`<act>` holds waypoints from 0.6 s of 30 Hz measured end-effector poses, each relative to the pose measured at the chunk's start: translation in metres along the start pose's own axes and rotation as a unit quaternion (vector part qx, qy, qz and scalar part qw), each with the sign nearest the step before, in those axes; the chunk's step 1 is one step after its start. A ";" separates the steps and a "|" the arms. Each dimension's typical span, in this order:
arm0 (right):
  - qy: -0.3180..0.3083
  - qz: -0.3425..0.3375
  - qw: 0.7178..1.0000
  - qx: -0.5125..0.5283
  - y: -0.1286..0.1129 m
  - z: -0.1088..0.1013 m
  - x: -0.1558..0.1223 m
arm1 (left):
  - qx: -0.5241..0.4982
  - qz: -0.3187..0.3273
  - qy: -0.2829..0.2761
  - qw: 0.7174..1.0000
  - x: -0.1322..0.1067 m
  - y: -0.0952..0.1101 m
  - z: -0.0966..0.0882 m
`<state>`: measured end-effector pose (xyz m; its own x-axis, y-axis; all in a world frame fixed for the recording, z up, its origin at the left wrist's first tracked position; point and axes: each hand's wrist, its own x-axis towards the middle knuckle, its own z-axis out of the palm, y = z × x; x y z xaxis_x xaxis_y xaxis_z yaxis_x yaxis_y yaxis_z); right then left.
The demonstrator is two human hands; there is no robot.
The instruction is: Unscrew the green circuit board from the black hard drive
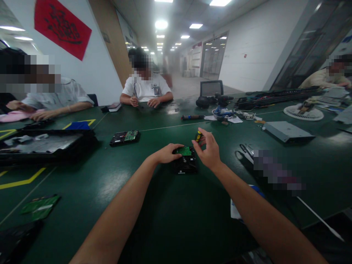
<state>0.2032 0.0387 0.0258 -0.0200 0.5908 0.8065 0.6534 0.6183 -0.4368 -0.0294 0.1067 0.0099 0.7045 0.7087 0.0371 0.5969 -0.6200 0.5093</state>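
A black hard drive with a green circuit board on its upper face lies on the table in front of me. My left hand grips its left side, thumb and fingers at the edge of the board. Just above the drive's right far corner, my right hand pinches a small screwdriver by its black and yellow handle. The screwdriver's tip cannot be made out. Further left on the table rests another hard drive, its green board facing up.
A loose green circuit board lies at the lower left, below a large black tray. To the right are a silver metal box, a white round fan part and a basket. Co-workers sit around the green table.
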 end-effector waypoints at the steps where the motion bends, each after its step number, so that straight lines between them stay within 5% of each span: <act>1: -0.001 -0.001 1.000 0.001 -0.001 0.000 0.000 | 0.000 -0.001 0.000 1.000 0.000 0.000 0.000; 18: -0.006 -0.003 1.000 0.003 0.001 0.001 0.000 | -0.009 -0.001 0.006 1.000 0.000 0.001 0.001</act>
<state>0.2030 0.0397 0.0247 -0.0332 0.5934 0.8042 0.6481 0.6253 -0.4347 -0.0283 0.1058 0.0099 0.6991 0.7136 0.0456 0.5912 -0.6128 0.5244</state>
